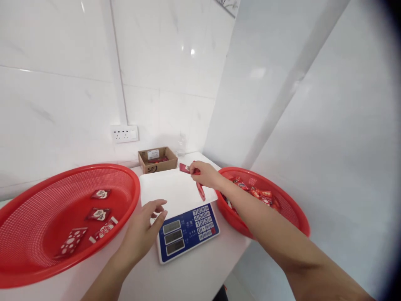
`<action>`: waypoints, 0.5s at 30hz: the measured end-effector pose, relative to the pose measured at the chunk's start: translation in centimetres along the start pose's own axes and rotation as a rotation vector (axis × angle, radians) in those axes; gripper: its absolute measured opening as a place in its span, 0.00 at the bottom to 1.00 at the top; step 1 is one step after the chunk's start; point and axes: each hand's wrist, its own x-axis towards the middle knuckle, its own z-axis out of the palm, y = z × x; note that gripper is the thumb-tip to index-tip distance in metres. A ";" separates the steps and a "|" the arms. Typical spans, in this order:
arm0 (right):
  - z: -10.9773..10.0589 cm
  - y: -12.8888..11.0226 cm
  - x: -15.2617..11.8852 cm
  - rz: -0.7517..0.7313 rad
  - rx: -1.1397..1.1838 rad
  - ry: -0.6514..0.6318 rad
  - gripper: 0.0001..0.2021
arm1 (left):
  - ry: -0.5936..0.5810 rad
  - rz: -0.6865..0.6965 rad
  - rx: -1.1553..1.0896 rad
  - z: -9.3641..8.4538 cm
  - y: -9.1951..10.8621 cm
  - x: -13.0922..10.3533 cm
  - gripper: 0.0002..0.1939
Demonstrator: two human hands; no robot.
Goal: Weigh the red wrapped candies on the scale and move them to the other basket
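Note:
My right hand (205, 173) is closed on red candy packets (201, 191) above the right part of the white scale pan (166, 186). One packet points left from the fingers and another hangs down. My left hand (149, 221) hovers at the pan's front left edge, fingers apart and holding nothing. The scale's blue panel (188, 230) with keys and displays faces me. At the left, a large red basket (28, 202) holds several wrapped packets (99, 214). Another red basket (291, 205), at the right, holds a pile of red packets (265, 196), partly hidden by my right forearm.
Behind the scale stands an open cardboard box (163, 166) with dark red packets inside. A clear plastic item (181, 144) is beside it near the wall. A socket (125, 133) is on the tiled wall. The white table's (200, 271) edge runs along the lower right.

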 end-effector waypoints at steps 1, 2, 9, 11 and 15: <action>0.8 -0.7 0.4 -0.043 0.004 -0.023 0.05 | -0.008 0.017 0.035 0.0 -0.2 0.1 0.14; 1.6 -1.3 0.8 -0.085 0.008 -0.055 0.05 | -0.014 0.042 0.073 0.0 -0.5 0.2 0.15; 4.4 -2.3 1.4 -0.141 0.156 -0.114 0.07 | -0.040 0.165 0.290 0.4 -3.0 0.6 0.20; 4.6 -1.9 1.5 -0.041 0.237 -0.080 0.08 | -0.081 0.142 0.336 0.6 -3.5 0.6 0.22; 5.0 -1.0 1.6 0.139 0.300 -0.025 0.11 | -0.163 0.075 0.393 1.0 -4.1 0.6 0.25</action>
